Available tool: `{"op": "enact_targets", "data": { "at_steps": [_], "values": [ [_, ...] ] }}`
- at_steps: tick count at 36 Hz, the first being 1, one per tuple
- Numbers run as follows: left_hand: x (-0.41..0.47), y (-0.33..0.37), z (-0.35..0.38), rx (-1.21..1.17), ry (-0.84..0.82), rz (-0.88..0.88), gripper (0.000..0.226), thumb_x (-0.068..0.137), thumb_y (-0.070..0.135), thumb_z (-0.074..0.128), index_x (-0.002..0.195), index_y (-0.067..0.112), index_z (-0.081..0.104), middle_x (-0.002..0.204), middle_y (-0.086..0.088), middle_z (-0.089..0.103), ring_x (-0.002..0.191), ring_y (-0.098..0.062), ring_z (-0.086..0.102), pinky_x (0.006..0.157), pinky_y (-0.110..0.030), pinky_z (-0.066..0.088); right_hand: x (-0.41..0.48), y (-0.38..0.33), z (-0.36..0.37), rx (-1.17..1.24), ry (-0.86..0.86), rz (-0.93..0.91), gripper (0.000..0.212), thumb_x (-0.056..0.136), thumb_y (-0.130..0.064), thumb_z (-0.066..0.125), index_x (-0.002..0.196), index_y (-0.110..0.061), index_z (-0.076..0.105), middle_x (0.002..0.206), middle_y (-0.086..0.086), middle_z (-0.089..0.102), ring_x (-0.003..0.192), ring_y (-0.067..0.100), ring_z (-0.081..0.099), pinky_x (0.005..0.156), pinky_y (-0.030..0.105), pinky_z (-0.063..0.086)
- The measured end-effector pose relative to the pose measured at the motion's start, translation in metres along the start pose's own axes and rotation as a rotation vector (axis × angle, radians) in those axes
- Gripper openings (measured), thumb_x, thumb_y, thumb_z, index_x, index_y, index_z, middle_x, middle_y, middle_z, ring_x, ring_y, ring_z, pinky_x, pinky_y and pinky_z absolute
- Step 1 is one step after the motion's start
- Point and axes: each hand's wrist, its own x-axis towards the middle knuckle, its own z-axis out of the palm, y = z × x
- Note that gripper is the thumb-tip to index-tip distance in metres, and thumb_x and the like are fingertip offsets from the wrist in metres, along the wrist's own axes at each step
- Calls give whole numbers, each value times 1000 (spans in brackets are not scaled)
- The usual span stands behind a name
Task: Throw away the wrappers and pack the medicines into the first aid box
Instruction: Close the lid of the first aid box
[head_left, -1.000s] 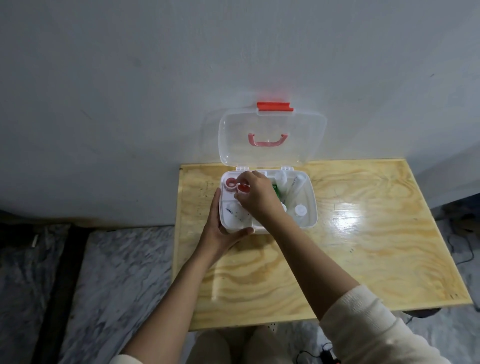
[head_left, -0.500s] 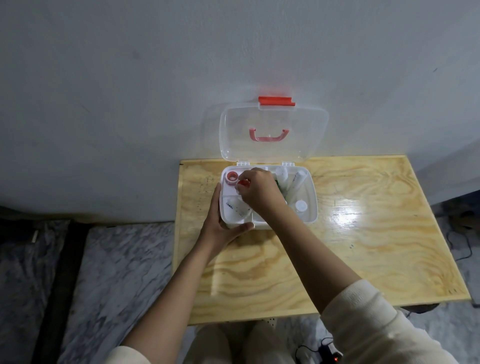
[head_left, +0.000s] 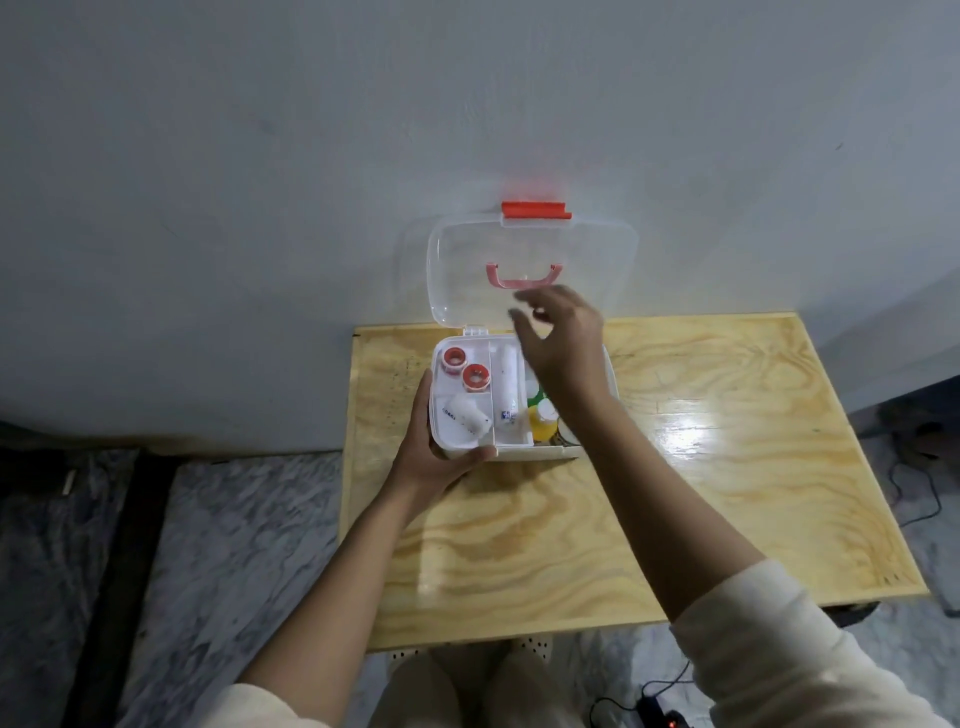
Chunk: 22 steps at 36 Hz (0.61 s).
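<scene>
The white first aid box (head_left: 519, 451) stands open at the table's back edge, its clear lid (head_left: 597, 260) upright against the wall, with a red latch (head_left: 535, 210) and pink handle (head_left: 522, 278). Its white inner tray holds two red-and-white tape rolls (head_left: 466, 369), a white bandage roll (head_left: 470, 415) and a white tube (head_left: 508, 384). A yellow bottle (head_left: 543, 422) sits beside the tray. My left hand (head_left: 431, 457) grips the box's front left corner. My right hand (head_left: 563, 343) hovers above the box, fingers spread, holding nothing, and hides the box's right part.
The box rests on a small plywood table (head_left: 701, 467) against a grey wall. Marble-patterned floor lies to the left. Cables and a device with a red light (head_left: 670, 722) are on the floor at the lower right.
My right hand let go of the second tape roll in the tray's left compartment and rose up and rightward toward the lid, fingers now spread. My left hand stays on the box.
</scene>
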Motion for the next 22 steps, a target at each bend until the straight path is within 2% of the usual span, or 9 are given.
{"op": "enact_targets", "data": {
  "at_steps": [3, 6, 8, 11, 15, 18, 22],
  "values": [
    [-2, 1, -2, -3, -14, -15, 109, 68, 24, 87, 154, 28, 20, 152, 8, 41, 139, -9, 42, 111, -42, 42, 24, -2, -26, 25, 162, -121, 16, 86, -9, 58, 97, -6, 69, 97, 12, 68, 86, 24, 64, 80, 39, 55],
    [-4, 4, -2, 25, -20, -17, 109, 70, 24, 85, 155, 25, 17, 154, 6, 38, 142, -14, 38, 115, -51, 35, 49, 5, -42, -28, 227, -155, 22, 87, -11, 57, 106, -5, 66, 107, 12, 67, 101, 25, 61, 91, 32, 49],
    [-4, 5, -1, 46, -10, -24, 109, 70, 25, 85, 155, 26, 17, 155, 6, 37, 142, -13, 37, 116, -51, 34, 62, 14, -44, -98, 165, -109, 30, 88, -15, 57, 116, -5, 62, 118, 12, 63, 111, 26, 56, 96, 28, 41],
    [-3, 5, 0, 48, 5, -41, 109, 67, 29, 85, 154, 27, 19, 153, 7, 39, 140, -11, 39, 115, -49, 35, 67, 30, -42, -193, 66, -65, 35, 89, -19, 58, 121, -6, 59, 124, 12, 61, 118, 27, 51, 101, 31, 37],
    [-3, 4, 1, 62, 14, -61, 108, 68, 25, 85, 154, 29, 20, 152, 6, 40, 140, -13, 40, 115, -51, 35, 60, 32, -49, -113, 143, -89, 26, 86, -14, 61, 110, -7, 67, 113, 10, 69, 110, 27, 57, 94, 33, 45],
    [-6, 1, 0, 33, 32, -90, 111, 67, 34, 88, 154, 34, 19, 154, 9, 38, 142, -12, 37, 114, -51, 37, 45, 31, -59, -67, 153, -120, 23, 84, -13, 64, 105, -9, 69, 108, 9, 71, 105, 26, 59, 88, 27, 46],
    [-10, 0, 3, -11, 76, -76, 108, 64, 32, 87, 152, 34, 26, 150, 17, 43, 139, -4, 40, 113, -40, 39, 10, 34, -72, -45, 122, -202, 24, 80, -15, 69, 103, -10, 70, 105, 6, 71, 100, 25, 59, 86, 20, 42]
  ]
}}
